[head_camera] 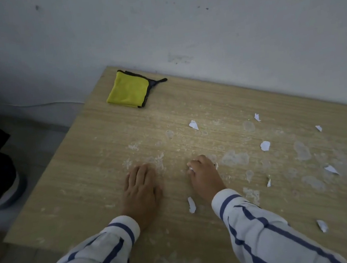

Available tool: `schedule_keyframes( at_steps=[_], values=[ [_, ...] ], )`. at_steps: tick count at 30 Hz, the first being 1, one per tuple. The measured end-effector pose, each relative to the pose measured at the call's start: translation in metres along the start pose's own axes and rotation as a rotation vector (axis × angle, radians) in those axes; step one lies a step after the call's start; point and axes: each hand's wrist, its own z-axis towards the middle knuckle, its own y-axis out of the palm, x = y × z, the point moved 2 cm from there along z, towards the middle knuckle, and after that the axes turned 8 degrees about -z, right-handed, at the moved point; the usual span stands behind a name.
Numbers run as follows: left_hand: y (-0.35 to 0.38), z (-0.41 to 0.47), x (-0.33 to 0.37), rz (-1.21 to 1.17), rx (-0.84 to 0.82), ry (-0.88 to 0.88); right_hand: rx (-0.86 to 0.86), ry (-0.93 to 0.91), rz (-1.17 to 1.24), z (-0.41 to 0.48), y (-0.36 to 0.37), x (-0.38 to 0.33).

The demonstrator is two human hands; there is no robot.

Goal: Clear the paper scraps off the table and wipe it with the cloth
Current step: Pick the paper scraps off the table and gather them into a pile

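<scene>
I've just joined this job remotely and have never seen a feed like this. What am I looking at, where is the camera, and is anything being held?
There is no machine here: a person in a striped shirt works with bare hands, and the single picture comes from a camera worn on their head, looking forward and down. The left hand lies flat and open on the wooden table, which stands against a wall. The right hand is curled, with bits of white paper showing at its fingers, so it seems to have a grip on a paper scrap. More torn scraps lie scattered to the right, such as one beyond that hand and one beside the right wrist. A folded yellow cloth sits untouched at the far left corner. Pale dried stains cover the tabletop.
</scene>
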Motion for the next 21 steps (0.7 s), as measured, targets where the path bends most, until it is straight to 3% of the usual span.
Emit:
schedule_keyframes(
  at_steps=[7, 12, 18, 21],
  values=[
    [-0.004, -0.005, 0.003, -0.079, 0.012, 0.001, -0.072, -0.008, 0.112, -0.01, -0.006, -0.009],
    [-0.004, -0.016, 0.007, -0.158, -0.014, 0.122, -0.039, -0.125, 0.218, -0.03, 0.003, -0.039],
    [0.002, -0.018, 0.016, -0.2, 0.019, 0.103, -0.046, -0.019, 0.368, -0.043, -0.006, -0.034],
    [0.002, -0.017, 0.019, -0.218, 0.04, 0.077, -0.034, -0.046, 0.286, -0.053, -0.009, -0.016]
  ],
)
